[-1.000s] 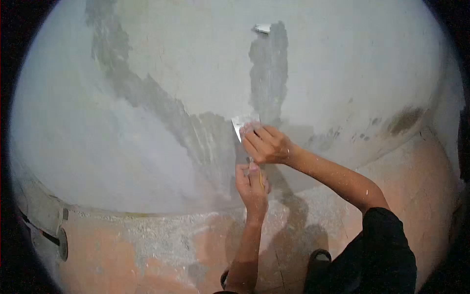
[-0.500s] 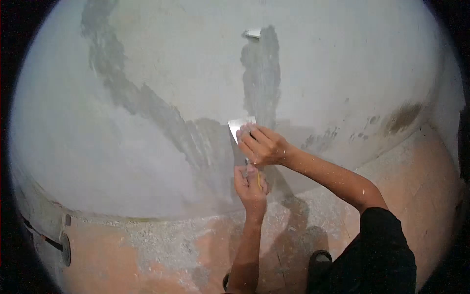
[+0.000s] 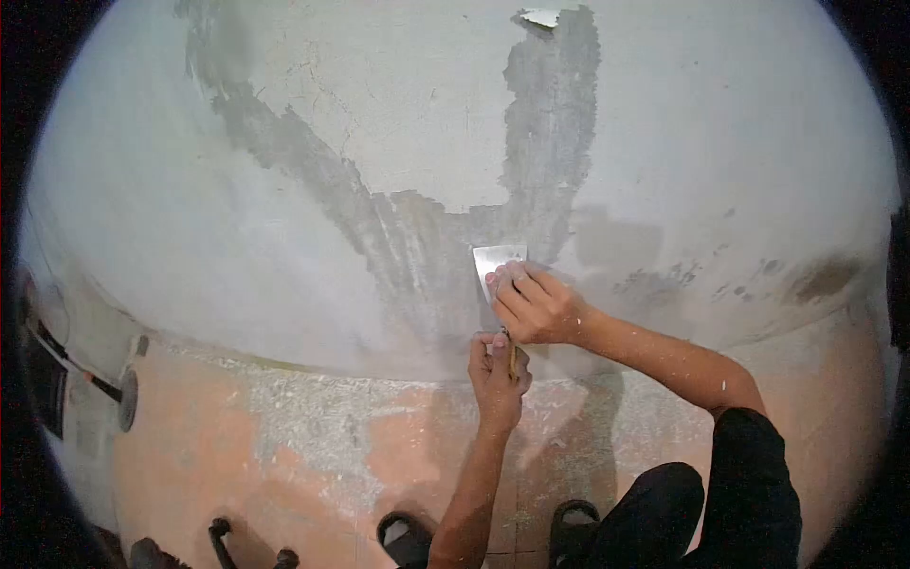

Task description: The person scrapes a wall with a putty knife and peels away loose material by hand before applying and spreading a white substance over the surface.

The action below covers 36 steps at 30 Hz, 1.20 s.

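A scraper with a wide metal blade (image 3: 493, 258) lies against the wall, its blade edge upward on a grey scraped patch. My left hand (image 3: 497, 377) is closed around its handle, of which a yellowish bit (image 3: 513, 362) shows between the fingers. Above it, my right hand (image 3: 538, 305) is closed on the blade's lower part, fingertips pressed on the metal. The pale wall (image 3: 408, 142) has rough grey bands where the surface coat is off. A loose white flake (image 3: 541, 17) juts out near the top.
Pale debris (image 3: 322, 427) covers parts of the orange floor (image 3: 190, 417) along the wall's foot. A long-handled tool with a round end (image 3: 128, 400) stands at left. Dark legs of some object (image 3: 223, 542) show at bottom left. Dark stains (image 3: 825, 278) mark the wall at right.
Both hands and the scraper have moved lower on the wall, and the grey strip above the blade now shows uncovered. My view has shifted, bringing more floor and my knee into sight.
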{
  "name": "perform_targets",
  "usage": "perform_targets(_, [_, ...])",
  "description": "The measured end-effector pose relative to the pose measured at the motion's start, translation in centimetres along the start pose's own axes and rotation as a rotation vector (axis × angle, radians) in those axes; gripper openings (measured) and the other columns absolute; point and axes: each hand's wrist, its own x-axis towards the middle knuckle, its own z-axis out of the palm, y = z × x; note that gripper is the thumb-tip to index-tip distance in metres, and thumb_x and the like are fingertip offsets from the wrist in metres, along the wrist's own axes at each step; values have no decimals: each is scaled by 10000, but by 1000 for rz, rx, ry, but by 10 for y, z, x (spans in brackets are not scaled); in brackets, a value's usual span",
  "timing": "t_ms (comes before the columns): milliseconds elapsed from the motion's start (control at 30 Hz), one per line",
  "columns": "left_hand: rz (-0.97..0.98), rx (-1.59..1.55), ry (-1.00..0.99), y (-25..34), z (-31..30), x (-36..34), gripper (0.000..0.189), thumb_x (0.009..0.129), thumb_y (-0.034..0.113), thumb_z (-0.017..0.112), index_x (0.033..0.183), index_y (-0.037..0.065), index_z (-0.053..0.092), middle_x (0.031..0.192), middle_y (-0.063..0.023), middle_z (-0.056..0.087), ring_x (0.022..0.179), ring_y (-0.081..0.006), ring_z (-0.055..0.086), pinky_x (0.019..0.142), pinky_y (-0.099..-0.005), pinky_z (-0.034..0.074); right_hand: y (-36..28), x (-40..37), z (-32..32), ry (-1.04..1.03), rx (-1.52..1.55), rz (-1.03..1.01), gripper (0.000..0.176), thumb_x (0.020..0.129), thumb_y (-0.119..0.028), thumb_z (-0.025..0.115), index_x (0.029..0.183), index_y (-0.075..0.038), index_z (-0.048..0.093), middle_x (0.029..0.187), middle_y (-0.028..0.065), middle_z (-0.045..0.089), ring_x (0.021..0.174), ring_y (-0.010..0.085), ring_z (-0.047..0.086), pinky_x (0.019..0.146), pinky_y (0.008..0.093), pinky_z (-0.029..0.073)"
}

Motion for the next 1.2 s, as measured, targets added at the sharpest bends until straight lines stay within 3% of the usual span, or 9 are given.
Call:
perform_targets(367, [34, -4, 70, 21, 12, 18, 233, 971, 350, 495, 893, 149, 408, 601, 37, 376, 444, -57, 323, 381, -197, 256, 23, 18, 13, 169, 4, -21, 187, 721, -220, 589, 673, -44, 629, 781, 82, 626, 715, 202, 589, 733, 318, 515])
perform_targets(500, [149, -37, -76, 44, 21, 22, 231, 983, 337, 470, 901, 132, 403, 602, 29, 386, 445, -56, 320, 379, -200, 256, 27, 37, -2, -35, 2, 78, 133, 704, -169, 589, 688, -40, 618, 776, 76, 631, 740, 201, 600, 738, 306, 511])
perform_targets(567, [85, -104, -37, 31, 25, 13, 203, 988, 316, 459, 910, 137, 406, 610, 28, 389, 454, -50, 324, 375, -189, 248, 23, 30, 3, 124, -69, 75, 126, 686, -167, 591, 673, -43, 610, 778, 76, 624, 725, 200, 592, 722, 301, 505])
perform_targets(633, [2, -93, -37, 40, 30, 16, 187, 989, 299, 459, 916, 137, 399, 631, 22, 400, 455, -50, 327, 372, -185, 245, 33, 36, -6, 92, -120, 30, 61, 644, -105, 600, 632, -46, 589, 715, 55, 599, 671, 169, 587, 675, 266, 514])
perform_targets(733, [160, -73, -74, 57, 39, 23, 186, 985, 303, 466, 942, 133, 405, 631, 11, 410, 467, -56, 373, 370, -193, 258, 49, 59, -19, 53, -62, 59, 99, 662, -116, 607, 701, -25, 607, 732, 70, 605, 700, 195, 605, 686, 282, 523])
perform_targets(900, [33, -97, -43, 47, 33, 14, 134, 985, 249, 464, 945, 136, 406, 672, 8, 425, 468, -62, 372, 375, -196, 258, 33, 45, -15, 1, -129, 47, 106, 662, -107, 610, 729, -25, 606, 719, 55, 602, 756, 198, 643, 649, 275, 521])
perform_targets(1000, [32, -118, -107, 62, 36, 13, 111, 978, 200, 479, 937, 133, 400, 679, 2, 434, 461, -64, 336, 369, -209, 240, 38, 52, -15, 27, -152, 27, 104, 660, -137, 614, 689, -39, 598, 733, 77, 610, 749, 215, 614, 724, 285, 515])
perform_targets(1100, [52, -60, -60, 54, 34, 18, 120, 980, 206, 478, 937, 128, 398, 656, 4, 427, 452, -62, 329, 367, -207, 236, 26, 45, -14, -112, -101, 173, 101, 660, -140, 617, 679, -45, 588, 712, 72, 595, 747, 208, 617, 726, 282, 518])
perform_targets(1200, [48, -37, -100, 59, 32, 24, 141, 979, 228, 486, 941, 125, 397, 634, 4, 415, 444, -55, 330, 366, -208, 241, 35, 53, -14, -30, -107, 120, 99, 669, -149, 614, 676, -55, 583, 701, 54, 570, 737, 202, 612, 698, 285, 511])
